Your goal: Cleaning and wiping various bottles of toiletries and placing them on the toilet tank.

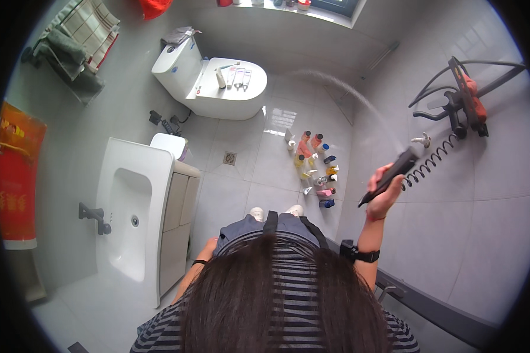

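My right hand (384,199), raised at the right, is wrapped round a black handheld sprayer (405,162). From its head a jet of water (359,94) arcs away to the far left, toward the back wall beyond the toilet. A black coiled hose (433,162) links the sprayer to the wall fitting. Low at my left side, my left hand (210,247) hangs beside my grey trousers, near the vanity cabinet; its fingers are mostly hidden. Several bottles (315,165) of different colours stand clustered on the tiled floor ahead of my feet, to the right.
A white toilet (185,101) at the far left has tubes and a toothbrush on its closed lid. The washbasin (109,194) stands at my left. On the right wall is a black shower mixer (456,115); a floor drain (229,158) lies ahead.
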`<state>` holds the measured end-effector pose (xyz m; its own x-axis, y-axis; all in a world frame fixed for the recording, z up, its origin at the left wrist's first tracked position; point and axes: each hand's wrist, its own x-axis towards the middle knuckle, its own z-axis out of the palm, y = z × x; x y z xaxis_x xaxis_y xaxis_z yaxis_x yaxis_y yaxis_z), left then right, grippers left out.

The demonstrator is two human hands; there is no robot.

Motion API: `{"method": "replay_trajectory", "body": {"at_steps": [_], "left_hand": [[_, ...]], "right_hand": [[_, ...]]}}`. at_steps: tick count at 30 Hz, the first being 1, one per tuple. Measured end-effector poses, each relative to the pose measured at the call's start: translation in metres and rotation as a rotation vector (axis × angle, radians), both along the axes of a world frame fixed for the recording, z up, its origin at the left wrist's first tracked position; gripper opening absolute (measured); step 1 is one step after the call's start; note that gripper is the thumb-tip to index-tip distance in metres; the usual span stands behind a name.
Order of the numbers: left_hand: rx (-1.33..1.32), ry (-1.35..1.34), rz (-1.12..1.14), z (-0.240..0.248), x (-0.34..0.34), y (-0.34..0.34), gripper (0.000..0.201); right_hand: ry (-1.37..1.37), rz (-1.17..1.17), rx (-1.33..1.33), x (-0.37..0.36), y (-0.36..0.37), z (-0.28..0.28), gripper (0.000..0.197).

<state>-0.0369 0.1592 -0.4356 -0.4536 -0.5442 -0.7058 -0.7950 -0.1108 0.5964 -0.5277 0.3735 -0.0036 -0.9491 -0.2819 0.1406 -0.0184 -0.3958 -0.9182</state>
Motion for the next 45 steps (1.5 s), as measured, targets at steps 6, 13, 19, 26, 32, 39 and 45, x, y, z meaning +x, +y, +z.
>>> {"method": "replay_trajectory", "body": {"at_steps": [6,13,19,26,32,39,45], "left_hand": [[0.091,0.014,-0.026,-0.042,0.036,-0.006,0.026],[0.094,0.084,0.269,-0.080,0.065,-0.015,0.031],[0.168,0.127,0.286,-0.075,0.065,-0.031,0.032],[0.123,0.046,0.109,-0.068,0.067,-0.034,0.028],[0.232,0.022,0.212,-0.056,0.071,-0.035,0.028],[0.267,0.043,0.069,-0.069,0.087,-0.040,0.027],[0.045,0.063,0.020,-0.034,0.086,-0.027,0.028]], "right_hand": [[0.005,0.225,0.030,0.049,-0.041,0.012,0.053],[-0.065,0.148,-0.228,0.066,-0.068,0.043,0.048],[0.033,-0.319,-0.038,0.044,-0.023,0.010,0.050],[0.021,0.177,0.214,0.130,-0.038,-0.040,0.045],[-0.076,-0.131,0.036,0.097,0.001,-0.045,0.046],[-0.107,-0.181,0.116,0.113,0.020,-0.062,0.044],[0.057,0.293,0.365,0.160,-0.006,-0.058,0.050]]}}
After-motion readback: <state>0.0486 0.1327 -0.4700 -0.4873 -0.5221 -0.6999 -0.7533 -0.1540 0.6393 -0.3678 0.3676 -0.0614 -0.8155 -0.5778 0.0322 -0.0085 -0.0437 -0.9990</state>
